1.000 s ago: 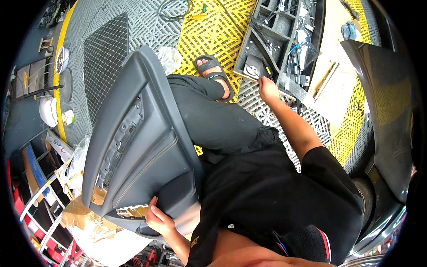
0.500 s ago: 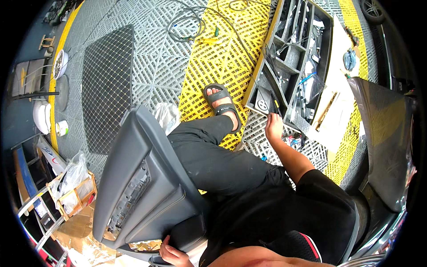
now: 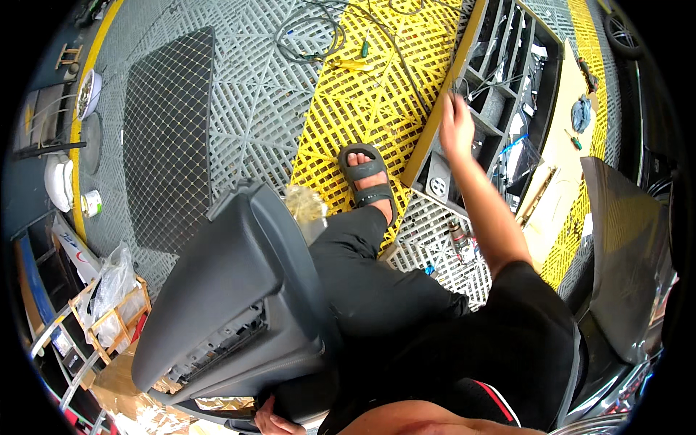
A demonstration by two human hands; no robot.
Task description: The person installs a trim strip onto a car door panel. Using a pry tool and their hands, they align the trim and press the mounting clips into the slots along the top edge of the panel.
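A dark grey car door panel with a stitched pad and an open slot leans against my left leg. My left hand grips its lower edge, fingers curled round it and partly hidden. My right hand reaches over the near rim of a long black compartment tray with a yellowish side. Its fingers are stretched out toward thin dark cables, and I see nothing held in them. Beneath that wrist, in the tray's nearest compartment, lies a dark piece with a white round part.
A black net-patterned panel lies on the grey and yellow floor grating. A coiled cable is at the far middle. A red and grey tool lies near the tray, cardboard to its right. At the left stand a wooden crate and a ladder.
My right hand has moved away from me, from the tray's near end to farther along its side. The door panel has tilted a little, and my left hand stays at its lower edge.
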